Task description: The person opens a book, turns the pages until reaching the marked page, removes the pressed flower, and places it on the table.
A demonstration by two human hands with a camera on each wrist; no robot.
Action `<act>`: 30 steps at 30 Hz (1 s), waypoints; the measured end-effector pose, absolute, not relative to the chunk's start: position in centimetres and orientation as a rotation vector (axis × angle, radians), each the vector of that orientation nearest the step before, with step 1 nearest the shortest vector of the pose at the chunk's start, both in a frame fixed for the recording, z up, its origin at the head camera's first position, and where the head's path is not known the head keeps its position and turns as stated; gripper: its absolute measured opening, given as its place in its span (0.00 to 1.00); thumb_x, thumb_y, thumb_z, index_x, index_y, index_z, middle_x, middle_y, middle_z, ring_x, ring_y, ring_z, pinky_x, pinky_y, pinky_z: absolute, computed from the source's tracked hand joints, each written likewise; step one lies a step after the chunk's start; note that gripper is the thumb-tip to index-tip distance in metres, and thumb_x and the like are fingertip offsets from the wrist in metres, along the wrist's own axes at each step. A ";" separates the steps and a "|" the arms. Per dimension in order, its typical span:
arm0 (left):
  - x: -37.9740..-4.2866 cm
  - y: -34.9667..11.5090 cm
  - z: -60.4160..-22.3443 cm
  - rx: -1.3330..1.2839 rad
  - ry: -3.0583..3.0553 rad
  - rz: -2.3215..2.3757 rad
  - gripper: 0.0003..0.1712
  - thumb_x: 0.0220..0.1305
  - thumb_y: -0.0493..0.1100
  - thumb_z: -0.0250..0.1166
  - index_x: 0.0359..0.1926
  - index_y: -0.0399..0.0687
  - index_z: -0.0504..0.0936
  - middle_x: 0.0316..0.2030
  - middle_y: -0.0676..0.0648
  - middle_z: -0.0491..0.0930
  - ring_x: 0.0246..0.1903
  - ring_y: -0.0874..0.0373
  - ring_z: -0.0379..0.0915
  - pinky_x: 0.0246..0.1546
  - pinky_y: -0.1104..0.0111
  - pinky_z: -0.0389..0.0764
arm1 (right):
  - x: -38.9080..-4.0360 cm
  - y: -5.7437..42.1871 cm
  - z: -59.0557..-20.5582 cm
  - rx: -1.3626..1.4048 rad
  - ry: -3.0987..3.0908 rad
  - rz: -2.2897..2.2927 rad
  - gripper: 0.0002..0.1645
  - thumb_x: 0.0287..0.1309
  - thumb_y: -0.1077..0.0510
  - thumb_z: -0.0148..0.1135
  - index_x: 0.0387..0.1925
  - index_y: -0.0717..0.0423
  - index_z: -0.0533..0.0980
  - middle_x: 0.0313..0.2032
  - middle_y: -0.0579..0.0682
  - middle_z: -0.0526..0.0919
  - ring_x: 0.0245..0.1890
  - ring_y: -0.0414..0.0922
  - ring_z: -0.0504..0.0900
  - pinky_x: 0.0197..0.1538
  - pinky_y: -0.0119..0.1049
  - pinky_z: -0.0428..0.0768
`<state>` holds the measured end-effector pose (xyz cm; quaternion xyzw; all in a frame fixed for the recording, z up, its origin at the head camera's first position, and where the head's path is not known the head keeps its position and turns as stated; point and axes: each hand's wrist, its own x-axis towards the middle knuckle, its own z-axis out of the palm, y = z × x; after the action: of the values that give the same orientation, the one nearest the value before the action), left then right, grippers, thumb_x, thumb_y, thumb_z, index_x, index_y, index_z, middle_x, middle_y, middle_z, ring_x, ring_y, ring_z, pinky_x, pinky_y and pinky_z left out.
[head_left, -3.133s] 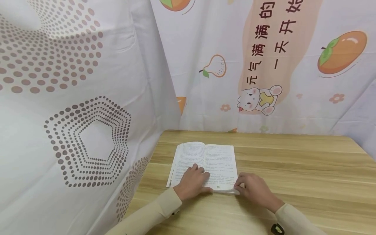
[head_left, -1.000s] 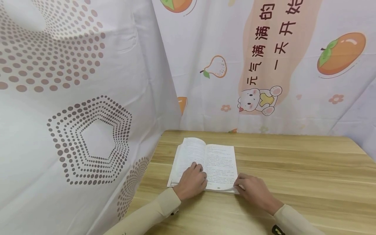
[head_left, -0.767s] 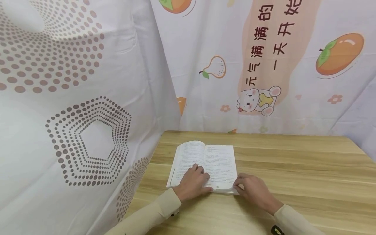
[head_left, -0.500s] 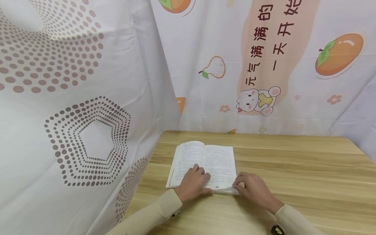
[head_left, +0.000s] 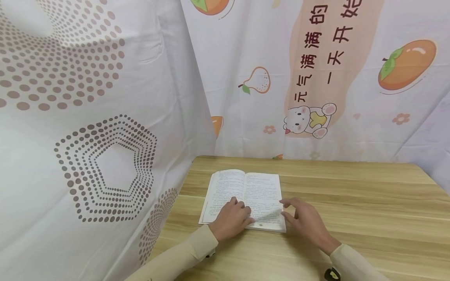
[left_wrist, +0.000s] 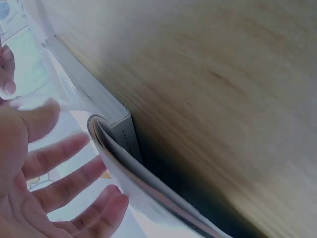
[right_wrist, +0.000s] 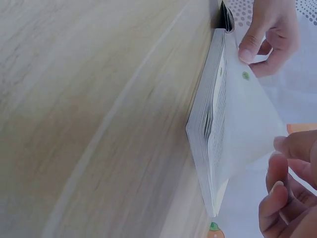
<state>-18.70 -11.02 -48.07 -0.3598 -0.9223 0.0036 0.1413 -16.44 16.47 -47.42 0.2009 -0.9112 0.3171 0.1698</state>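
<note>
An open book (head_left: 261,191) with printed pages lies on the wooden table. My left hand (head_left: 230,219) rests on its left page near the lower middle, fingers spread and slightly bent in the left wrist view. In the right wrist view, the left thumb (right_wrist: 251,48) touches the page by the spine. My right hand (head_left: 307,222) is at the book's right edge. Between its thumb and fingers it holds the outer corner of a lifted right-hand page (right_wrist: 252,119), which slants up off the stack. The exact contact at the fingertips is partly hidden.
The wooden table (head_left: 351,199) extends to the right of the book. A white dotted cloth (head_left: 116,168) hangs close on the left. Behind the table hangs a printed cloth (head_left: 253,117) with fruit and a cartoon bear.
The right hand has lifted the lower right corner of the page and moved slightly away from me, baring the page below. The left-hand pages, raised one second ago, now lie flatter under the left hand.
</note>
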 end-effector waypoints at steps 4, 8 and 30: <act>-18.7 -11.0 -47.6 -0.969 -2.677 -0.102 0.14 0.71 0.53 0.67 0.43 0.46 0.84 0.31 0.52 0.80 0.29 0.60 0.69 0.33 0.70 0.72 | -16.5 16.6 -47.5 0.576 -2.572 0.906 0.23 0.51 0.66 0.78 0.51 0.54 0.83 0.38 0.47 0.85 0.20 0.28 0.67 0.23 0.29 0.69; -18.7 -11.1 -47.8 -0.889 -2.598 -0.174 0.19 0.65 0.49 0.73 0.47 0.42 0.77 0.32 0.50 0.74 0.26 0.60 0.67 0.24 0.73 0.70 | -16.4 16.6 -47.8 0.605 -2.606 0.929 0.21 0.51 0.66 0.77 0.49 0.54 0.84 0.37 0.45 0.85 0.19 0.28 0.67 0.24 0.29 0.70; -18.6 -11.3 -47.9 -0.947 -2.543 0.163 0.13 0.59 0.30 0.68 0.35 0.53 0.92 0.45 0.50 0.83 0.46 0.52 0.71 0.39 0.66 0.76 | -15.8 16.8 -48.9 0.759 -2.850 0.713 0.10 0.51 0.59 0.79 0.36 0.48 0.87 0.42 0.43 0.83 0.35 0.38 0.79 0.39 0.39 0.81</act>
<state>-18.60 -11.31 -47.92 -0.3407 -0.9146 0.0586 0.2097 -15.75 16.79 -48.86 0.2497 -0.9379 0.2347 0.0538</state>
